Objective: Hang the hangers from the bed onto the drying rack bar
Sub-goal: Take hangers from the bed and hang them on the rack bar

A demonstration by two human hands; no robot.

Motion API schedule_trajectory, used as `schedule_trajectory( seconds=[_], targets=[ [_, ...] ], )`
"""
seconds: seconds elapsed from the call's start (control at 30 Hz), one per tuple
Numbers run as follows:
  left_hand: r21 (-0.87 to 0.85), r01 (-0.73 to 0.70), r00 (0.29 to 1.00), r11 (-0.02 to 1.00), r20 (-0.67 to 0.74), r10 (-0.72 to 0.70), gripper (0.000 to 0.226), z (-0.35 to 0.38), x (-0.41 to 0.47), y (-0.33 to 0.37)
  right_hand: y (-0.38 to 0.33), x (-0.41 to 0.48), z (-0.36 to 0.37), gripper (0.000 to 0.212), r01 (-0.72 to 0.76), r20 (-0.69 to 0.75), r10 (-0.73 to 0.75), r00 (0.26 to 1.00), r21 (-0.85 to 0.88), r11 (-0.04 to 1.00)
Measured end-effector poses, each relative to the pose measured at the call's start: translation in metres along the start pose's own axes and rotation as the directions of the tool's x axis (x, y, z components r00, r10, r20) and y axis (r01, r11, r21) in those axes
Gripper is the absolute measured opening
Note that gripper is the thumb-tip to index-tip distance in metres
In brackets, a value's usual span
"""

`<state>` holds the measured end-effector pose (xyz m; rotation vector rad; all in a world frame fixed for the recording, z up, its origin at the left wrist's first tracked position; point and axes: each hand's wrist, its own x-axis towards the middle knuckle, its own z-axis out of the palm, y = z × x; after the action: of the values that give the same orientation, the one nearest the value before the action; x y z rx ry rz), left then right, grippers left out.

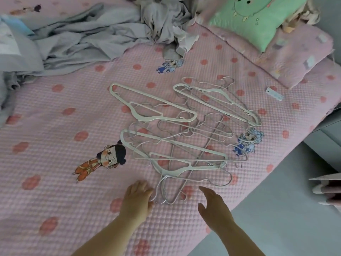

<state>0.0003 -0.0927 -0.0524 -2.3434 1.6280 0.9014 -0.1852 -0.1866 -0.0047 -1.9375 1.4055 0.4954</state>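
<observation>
A tangle of several white hangers (177,145) lies spread on the pink quilted bed (55,126), some thick plastic, some thin wire. My left hand (137,197) rests on the bed at the pile's near edge, its fingertips at the hook of a thin wire hanger (162,193); whether the fingers curl round it I cannot tell. My right hand (212,204) hovers just right of that hanger, fingers relaxed and holding nothing. The drying rack bar is out of view.
Crumpled grey bedding (88,39) fills the far left of the bed. A green cartoon pillow (258,21) on a pink pillow sits at the far right. The bed's edge runs diagonally at right, with grey floor (276,218) and a piece of furniture (326,189) beyond.
</observation>
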Motion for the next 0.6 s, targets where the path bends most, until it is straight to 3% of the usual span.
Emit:
schedule_trajectory(
  seconds=[0.1,0.23,0.37,0.43,0.53,0.6],
  targets=[
    [0.053,-0.02,0.999,0.998,-0.033,0.022,0.023,-0.006,0.008,0.0,0.001,0.011,-0.001,0.055,-0.025,0.006,0.025,1.0,-0.014,1.0],
    [-0.013,-0.076,0.995,0.997,-0.058,0.076,0.033,-0.001,0.02,-0.017,0.0,0.021,-0.005,0.059,-0.074,-0.035,0.072,0.997,-0.06,0.995],
    [-0.232,-0.141,0.989,0.962,-0.072,0.128,0.035,-0.022,0.012,-0.027,-0.012,0.026,-0.014,0.064,-0.074,-0.091,0.061,0.994,-0.146,0.986],
    [-0.324,-0.205,0.974,0.924,-0.156,0.161,0.058,-0.036,0.006,-0.028,-0.016,0.027,-0.019,0.063,-0.046,-0.084,0.029,0.996,-0.217,0.975],
    [-0.421,-0.286,0.944,0.861,-0.276,0.179,0.078,-0.064,-0.003,-0.028,-0.022,0.026,-0.027,0.048,-0.016,-0.054,0.002,0.999,-0.258,0.966],
    [-0.461,-0.327,0.921,0.825,-0.352,0.168,0.056,-0.085,-0.008,-0.024,-0.027,0.021,-0.035,0.032,-0.011,-0.049,0.001,0.999,-0.211,0.977]
  ],
)
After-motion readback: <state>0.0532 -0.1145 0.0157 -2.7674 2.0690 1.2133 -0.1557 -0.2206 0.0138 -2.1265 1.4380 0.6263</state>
